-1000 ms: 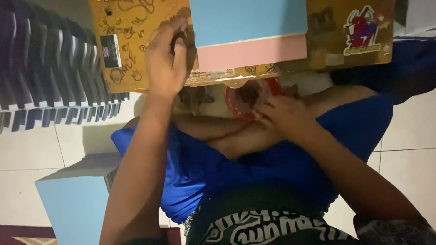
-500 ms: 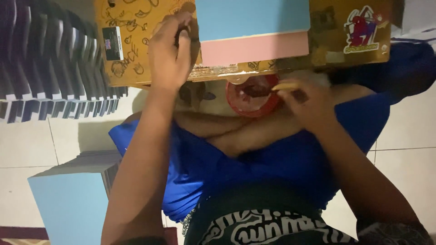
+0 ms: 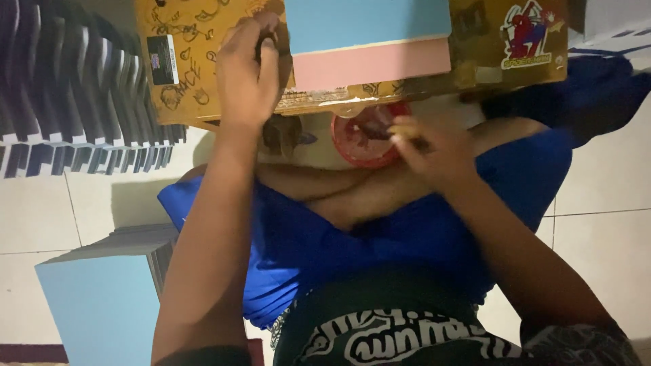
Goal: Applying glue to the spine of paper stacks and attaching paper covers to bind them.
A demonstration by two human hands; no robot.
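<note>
A wooden board (image 3: 203, 74) with doodles and stickers lies across the top of the view, above my crossed legs in blue shorts (image 3: 407, 237). A light blue sheet (image 3: 366, 24) and a pink sheet (image 3: 373, 64) lie on it. My left hand (image 3: 251, 74) rests on the board beside the sheets, fingers curled down; what is under them is hidden. Just below the board's near edge sits a red round container (image 3: 359, 139). My right hand (image 3: 427, 146) hovers at its right rim with the fingertips pinched together.
A fanned stack of dark and white sheets (image 3: 68, 95) lies on the tiled floor (image 3: 603, 237) at the left. A light blue stack (image 3: 102, 298) stands at the lower left. Dark blue cloth (image 3: 603, 88) lies at the upper right.
My right hand has moved from my lap up and to the right, to the rim of the red container. My left hand has stayed on the board.
</note>
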